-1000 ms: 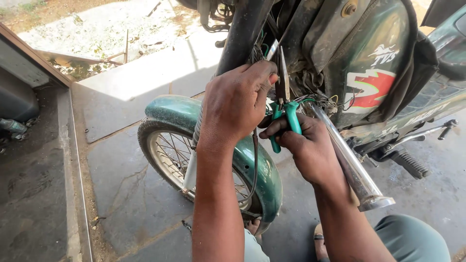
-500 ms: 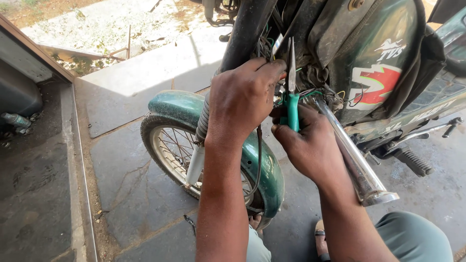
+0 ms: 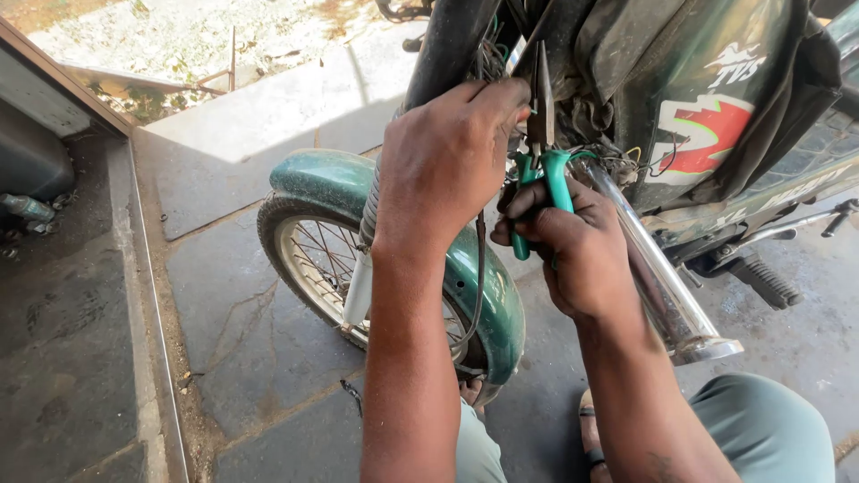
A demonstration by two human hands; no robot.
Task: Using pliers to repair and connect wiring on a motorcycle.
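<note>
My right hand [image 3: 573, 246] grips green-handled long-nose pliers [image 3: 542, 134], whose jaws point up into the wiring under the frame of a green motorcycle [image 3: 707, 107]. My left hand [image 3: 452, 156] is above and to the left of it, its fingers curled against the frame tube and the wires beside the plier jaws. What the fingertips pinch is hidden. Below both hands are the green front mudguard [image 3: 488, 295] and the spoked front wheel [image 3: 313, 259].
A chrome exhaust pipe [image 3: 662, 286] runs down to the right of my right wrist. A footpeg [image 3: 761, 282] sticks out at right. Stone paving [image 3: 242, 340] lies under the wheel, and a raised metal edge [image 3: 148, 277] runs along the left. My knee [image 3: 761, 429] shows at the bottom.
The pliers have turned from tilted to nearly upright and risen toward the wiring. Both hands have shifted slightly up and closer together.
</note>
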